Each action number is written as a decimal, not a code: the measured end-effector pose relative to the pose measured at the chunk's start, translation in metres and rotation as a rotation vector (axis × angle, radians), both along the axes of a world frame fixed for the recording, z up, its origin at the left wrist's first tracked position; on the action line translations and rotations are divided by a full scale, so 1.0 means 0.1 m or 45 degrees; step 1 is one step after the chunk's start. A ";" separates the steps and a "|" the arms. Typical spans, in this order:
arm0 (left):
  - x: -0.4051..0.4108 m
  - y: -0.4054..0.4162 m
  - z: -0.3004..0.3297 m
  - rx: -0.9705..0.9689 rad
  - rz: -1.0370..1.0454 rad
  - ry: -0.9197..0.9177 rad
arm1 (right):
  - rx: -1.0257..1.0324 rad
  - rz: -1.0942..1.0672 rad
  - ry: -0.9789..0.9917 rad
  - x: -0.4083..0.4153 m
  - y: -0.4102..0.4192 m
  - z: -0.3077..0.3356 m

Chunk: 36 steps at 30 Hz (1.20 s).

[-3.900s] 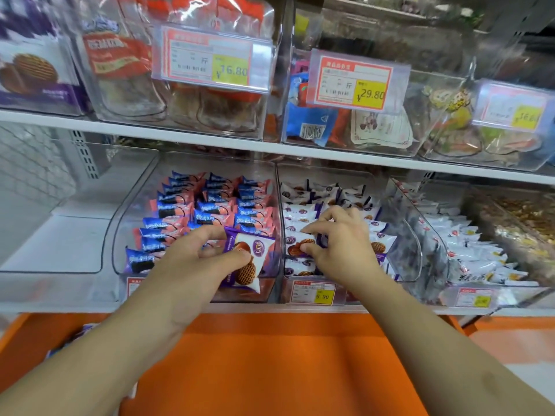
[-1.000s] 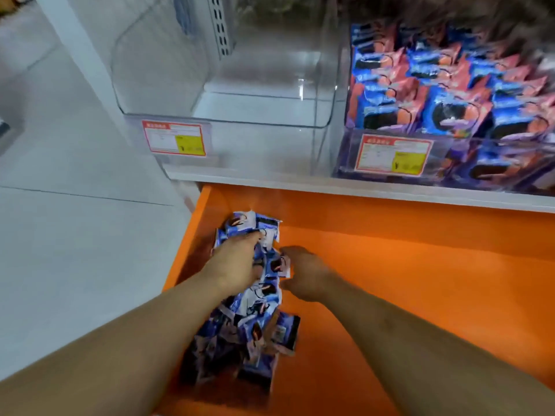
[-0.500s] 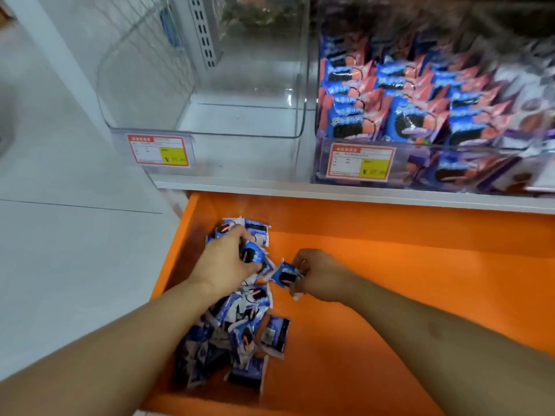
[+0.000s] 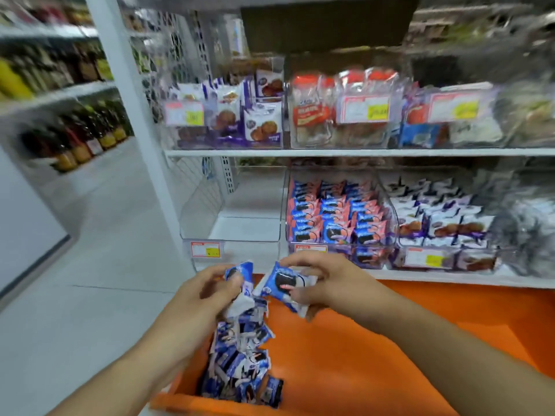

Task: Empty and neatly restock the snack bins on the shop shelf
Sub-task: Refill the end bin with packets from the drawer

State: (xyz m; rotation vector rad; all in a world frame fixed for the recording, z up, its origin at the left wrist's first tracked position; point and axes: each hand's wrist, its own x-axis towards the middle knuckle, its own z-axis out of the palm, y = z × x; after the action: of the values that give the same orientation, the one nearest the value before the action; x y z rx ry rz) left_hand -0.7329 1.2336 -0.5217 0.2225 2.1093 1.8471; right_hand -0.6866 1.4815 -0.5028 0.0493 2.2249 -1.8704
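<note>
1. Blue-and-white snack packets (image 4: 240, 352) lie heaped at the left end of the orange surface (image 4: 375, 349), below both hands.
2. Left hand (image 4: 207, 292) pinches a small bunch of packets (image 4: 240, 276); right hand (image 4: 327, 280) pinches one packet (image 4: 283, 280), its long axis running left to right.
3. Empty clear bin (image 4: 234, 217) stands on the shelf up and ahead of both grips, slightly nearer the left hand.
4. Compared with half a second earlier, both hands have risen off the heap, packets in grip.

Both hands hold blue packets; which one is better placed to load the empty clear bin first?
Left, probably. The left hand with its blue packet sits right below the empty bin; the right hand is under the filled pink-packet bin.
</note>
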 end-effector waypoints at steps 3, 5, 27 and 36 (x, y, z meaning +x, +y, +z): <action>0.19 -0.08 0.25 0.223 0.079 -0.211 | -0.037 -0.020 0.061 0.06 -0.13 0.20; 0.19 -0.14 0.33 0.252 0.093 -0.237 | -0.107 -0.046 0.051 0.08 -0.18 0.21; -1.16 0.04 0.32 -0.125 0.172 -0.052 | 0.287 -0.508 0.259 -0.49 -0.17 0.07; -1.47 -0.62 0.09 -0.193 0.339 -0.005 | 0.740 -0.479 0.454 -2.33 -0.77 -0.21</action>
State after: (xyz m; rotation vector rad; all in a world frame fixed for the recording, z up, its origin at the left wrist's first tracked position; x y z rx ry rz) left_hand -0.8801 1.1718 -0.5127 -0.1037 2.3592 1.8097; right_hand -0.9200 1.4042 -0.5240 0.2677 3.1291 -1.3893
